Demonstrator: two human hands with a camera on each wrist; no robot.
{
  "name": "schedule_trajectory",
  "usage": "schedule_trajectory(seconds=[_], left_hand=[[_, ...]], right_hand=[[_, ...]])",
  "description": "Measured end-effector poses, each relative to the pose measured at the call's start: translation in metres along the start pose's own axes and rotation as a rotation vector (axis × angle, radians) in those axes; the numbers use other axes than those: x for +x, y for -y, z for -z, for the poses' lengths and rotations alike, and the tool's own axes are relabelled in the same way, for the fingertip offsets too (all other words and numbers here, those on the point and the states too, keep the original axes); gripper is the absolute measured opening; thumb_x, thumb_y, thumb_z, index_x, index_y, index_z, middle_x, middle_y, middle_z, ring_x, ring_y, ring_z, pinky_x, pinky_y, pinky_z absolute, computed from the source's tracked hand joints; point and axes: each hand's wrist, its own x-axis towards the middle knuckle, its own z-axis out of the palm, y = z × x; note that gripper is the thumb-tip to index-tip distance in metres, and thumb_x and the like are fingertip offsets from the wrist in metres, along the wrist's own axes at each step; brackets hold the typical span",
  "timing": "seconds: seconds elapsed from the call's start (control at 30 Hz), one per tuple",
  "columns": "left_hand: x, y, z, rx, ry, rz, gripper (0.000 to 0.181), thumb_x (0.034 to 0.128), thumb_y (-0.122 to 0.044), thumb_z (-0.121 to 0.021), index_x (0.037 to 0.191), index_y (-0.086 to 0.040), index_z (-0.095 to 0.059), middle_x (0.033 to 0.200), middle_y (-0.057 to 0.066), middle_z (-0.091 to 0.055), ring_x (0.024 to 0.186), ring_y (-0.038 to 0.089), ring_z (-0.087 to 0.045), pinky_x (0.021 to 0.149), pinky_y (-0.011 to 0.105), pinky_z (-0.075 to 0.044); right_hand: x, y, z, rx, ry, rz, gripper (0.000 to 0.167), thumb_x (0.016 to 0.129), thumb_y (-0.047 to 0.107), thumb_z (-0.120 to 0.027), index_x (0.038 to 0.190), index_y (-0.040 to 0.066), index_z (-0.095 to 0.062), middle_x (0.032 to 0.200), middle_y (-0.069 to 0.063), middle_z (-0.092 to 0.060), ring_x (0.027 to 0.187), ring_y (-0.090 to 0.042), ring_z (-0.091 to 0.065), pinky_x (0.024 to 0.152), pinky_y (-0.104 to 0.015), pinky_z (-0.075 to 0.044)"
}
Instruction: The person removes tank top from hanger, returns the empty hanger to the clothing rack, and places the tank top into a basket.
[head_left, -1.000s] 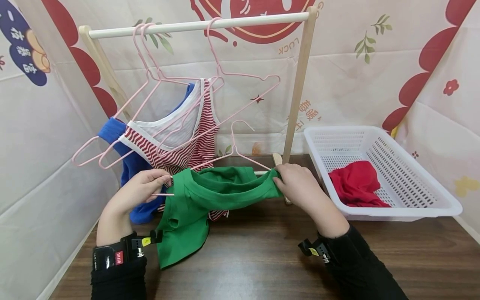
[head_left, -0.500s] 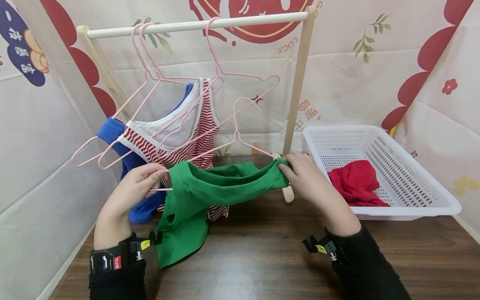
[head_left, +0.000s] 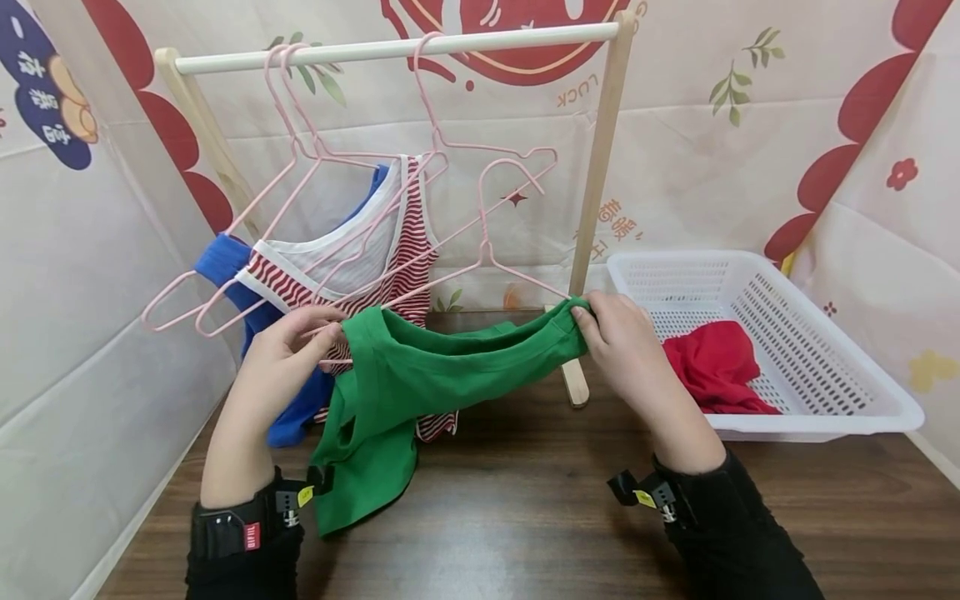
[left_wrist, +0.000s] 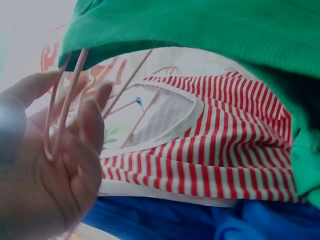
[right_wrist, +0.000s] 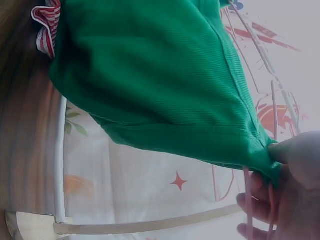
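Note:
A green tank top (head_left: 450, 375) hangs on a pink hanger (head_left: 484, 225), whose hook points up and is free of the rail. My left hand (head_left: 273, 367) holds the hanger's left end; in the left wrist view that looped wire (left_wrist: 70, 100) lies in the palm between thumb and fingers. My right hand (head_left: 626, 350) pinches the top's right shoulder between thumb and fingers. Two pink wires (right_wrist: 247, 200) come out of the cloth there, running past those fingers in the right wrist view. Low on the left, the green cloth droops towards the table.
Behind stands a clothes rack with a white rail (head_left: 480, 42). On it hang a red-striped tank top (head_left: 408, 250), a blue garment (head_left: 225, 260) and a bare pink hanger (head_left: 495, 150). A white basket (head_left: 832, 421) at the right holds a red cloth (head_left: 716, 367).
The green tank top and its hanger have risen, the hook moving up and right. Both hands have moved up, the right hand also rightward, and the cloth's neckline is stretched wider.

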Motion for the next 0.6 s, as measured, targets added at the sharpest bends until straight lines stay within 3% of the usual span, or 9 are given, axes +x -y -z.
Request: schedule_trajectory(seconds=[0.13,0.27,0.37,0.5,0.6], left_hand=[[-0.001,-0.005,-0.002,0.101,0.013,0.005,0.035,0.1017,-0.039,-0.050,0.124,-0.013,-0.060,0.109,0.007,-0.066,0.097,0.025,-0.063,0.079,0.046,-0.049],[0.000,-0.007,-0.006,0.152,0.137,-0.032,0.035,0.1007,-0.039,-0.053,0.126,-0.016,-0.060,0.106,0.004,-0.066,0.089,0.020,-0.063,0.076,0.045,-0.051],[0.002,-0.006,-0.010,0.182,0.187,-0.044,0.033,0.1009,-0.036,-0.053,0.125,-0.016,-0.061,0.107,0.005,-0.067,0.082,0.018,-0.065,0.076,0.045,-0.052],[0.004,-0.005,-0.014,0.236,0.162,-0.067,0.027,0.1021,-0.032,-0.052,0.119,-0.015,-0.063,0.106,0.005,-0.068,0.084,0.019,-0.064,0.079,0.046,-0.051],[0.005,-0.005,-0.016,0.284,0.112,-0.125,0.022,0.1014,-0.028,-0.054,0.114,-0.014,-0.065,0.101,0.004,-0.068,0.085,0.021,-0.063,0.077,0.045,-0.050]], right_hand=[[-0.001,0.003,-0.002,-0.026,-0.047,0.030,0.018,0.101,0.017,-0.052,0.086,0.007,-0.053,0.072,-0.006,-0.048,0.078,-0.027,-0.048,0.072,-0.043,-0.034],[-0.003,0.007,-0.002,-0.054,-0.094,0.069,0.015,0.100,0.017,-0.055,0.089,0.006,-0.057,0.077,-0.007,-0.055,0.079,-0.027,-0.052,0.071,-0.044,-0.036],[-0.004,0.009,-0.001,-0.057,-0.124,0.080,0.014,0.099,0.016,-0.056,0.092,0.005,-0.060,0.084,-0.009,-0.060,0.081,-0.028,-0.054,0.072,-0.045,-0.037],[-0.006,0.010,0.001,-0.050,-0.141,0.104,0.011,0.098,0.014,-0.057,0.097,0.004,-0.062,0.091,-0.010,-0.063,0.083,-0.029,-0.055,0.073,-0.046,-0.038],[-0.005,0.009,0.003,-0.052,-0.150,0.148,0.010,0.097,0.012,-0.058,0.100,0.004,-0.062,0.092,-0.010,-0.062,0.083,-0.028,-0.054,0.072,-0.046,-0.039]])
